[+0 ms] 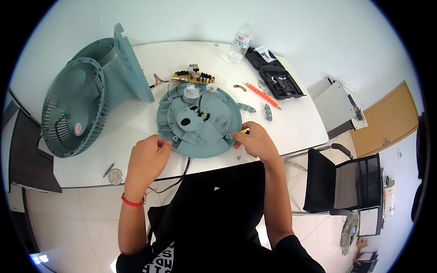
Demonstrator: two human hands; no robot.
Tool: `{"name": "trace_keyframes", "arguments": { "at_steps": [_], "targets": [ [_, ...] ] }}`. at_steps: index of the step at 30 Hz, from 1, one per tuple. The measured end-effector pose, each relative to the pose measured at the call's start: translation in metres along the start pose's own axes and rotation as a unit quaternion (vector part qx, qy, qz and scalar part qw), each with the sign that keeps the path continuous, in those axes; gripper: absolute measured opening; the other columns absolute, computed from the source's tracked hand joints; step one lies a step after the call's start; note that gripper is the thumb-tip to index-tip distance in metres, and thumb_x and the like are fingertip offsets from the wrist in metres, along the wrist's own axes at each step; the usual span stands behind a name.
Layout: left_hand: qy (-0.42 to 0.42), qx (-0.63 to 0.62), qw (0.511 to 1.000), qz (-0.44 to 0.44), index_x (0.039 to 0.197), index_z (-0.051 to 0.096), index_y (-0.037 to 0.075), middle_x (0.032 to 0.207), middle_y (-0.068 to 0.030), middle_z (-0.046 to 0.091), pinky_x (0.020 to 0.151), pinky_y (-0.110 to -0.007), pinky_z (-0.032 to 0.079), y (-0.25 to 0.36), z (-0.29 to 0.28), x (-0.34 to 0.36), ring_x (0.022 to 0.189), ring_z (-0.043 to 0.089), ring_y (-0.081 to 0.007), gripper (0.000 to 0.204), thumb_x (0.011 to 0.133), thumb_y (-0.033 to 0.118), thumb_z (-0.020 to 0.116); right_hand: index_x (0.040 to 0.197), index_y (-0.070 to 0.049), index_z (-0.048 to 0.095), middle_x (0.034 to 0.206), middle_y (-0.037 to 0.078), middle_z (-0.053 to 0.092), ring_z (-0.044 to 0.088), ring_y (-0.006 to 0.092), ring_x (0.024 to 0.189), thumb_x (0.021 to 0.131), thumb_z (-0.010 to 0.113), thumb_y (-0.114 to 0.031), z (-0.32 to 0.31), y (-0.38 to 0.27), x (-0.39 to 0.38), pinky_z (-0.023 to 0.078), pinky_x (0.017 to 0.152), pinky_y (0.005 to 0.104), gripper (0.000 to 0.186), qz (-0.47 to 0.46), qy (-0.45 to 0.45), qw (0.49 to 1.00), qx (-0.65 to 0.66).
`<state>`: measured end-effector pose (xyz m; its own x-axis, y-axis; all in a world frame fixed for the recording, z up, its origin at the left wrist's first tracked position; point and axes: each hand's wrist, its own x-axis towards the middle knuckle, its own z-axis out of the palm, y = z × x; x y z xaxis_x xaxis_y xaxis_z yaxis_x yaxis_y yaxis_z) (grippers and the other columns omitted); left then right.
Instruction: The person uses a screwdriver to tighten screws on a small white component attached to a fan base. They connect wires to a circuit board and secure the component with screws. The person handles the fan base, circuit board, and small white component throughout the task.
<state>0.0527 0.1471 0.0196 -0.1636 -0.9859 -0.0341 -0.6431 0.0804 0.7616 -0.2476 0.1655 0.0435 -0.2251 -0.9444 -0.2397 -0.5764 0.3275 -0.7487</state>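
Note:
A round grey-green plastic base (207, 141) lies on the table before me, its ribbed inner side up. My left hand (149, 157) is closed at its near left rim, thumb and fingers pinching the edge. At the right rim my right hand (257, 141) is curled, with a small yellow-and-black thing (246, 131) showing between its fingers; the rest is hidden. On the base sit a small round motor (191, 93) and a pivoting disc (189, 122) with a dark hole. Wires lead to a circuit board (195, 76) at the far rim. A black cord (186, 170) hangs off the near side.
A grey-green fan housing (102, 86) stands at the left. Right of the base lie an orange-red screwdriver (263, 95), small plastic parts (268, 112) and an open black tool case (281, 82). A bottle (240, 45) stands at the back. A black chair (343, 179) is at the right.

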Motion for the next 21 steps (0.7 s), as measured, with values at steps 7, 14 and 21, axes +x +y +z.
{"name": "trace_keyframes", "arguments": {
  "at_steps": [7,14,21],
  "targets": [
    [0.037,-0.106,0.993,0.021,0.093,0.068,-0.006,0.088,-0.0197,0.074,0.077,-0.038,0.054,-0.011,0.009,-0.011,0.083,0.072,-0.032,0.032,0.094,0.025,0.064,0.094,0.011,0.063,0.078,0.022,0.071,0.044,0.0095,0.041,0.086,0.065,-0.009,-0.011,0.001,0.006,0.032,0.034,0.0257,0.022,0.018,-0.064,0.981,0.184],
    [0.05,-0.344,0.937,0.028,0.125,0.054,-0.007,0.105,-0.0162,0.071,0.082,-0.035,0.055,-0.033,0.018,-0.009,0.088,0.072,-0.0228,0.037,0.1,0.02,0.058,0.085,0.007,0.063,0.079,0.023,0.069,0.05,0.0098,0.05,0.088,0.063,-0.007,-0.021,-0.001,0.004,0.035,0.035,0.0263,0.014,0.027,-0.059,0.968,0.241],
    [-0.101,-0.542,0.83,-0.079,0.137,0.037,-0.01,0.114,-0.0206,0.061,0.094,-0.046,0.061,-0.016,0.013,-0.003,0.099,0.068,-0.0285,0.05,0.102,0.019,0.057,0.079,0.008,0.061,0.078,0.026,0.068,0.049,0.0119,0.047,0.087,0.062,-0.007,-0.022,0.001,-0.007,0.036,0.036,0.027,0.017,0.034,-0.077,0.963,0.255]
  ]
}}
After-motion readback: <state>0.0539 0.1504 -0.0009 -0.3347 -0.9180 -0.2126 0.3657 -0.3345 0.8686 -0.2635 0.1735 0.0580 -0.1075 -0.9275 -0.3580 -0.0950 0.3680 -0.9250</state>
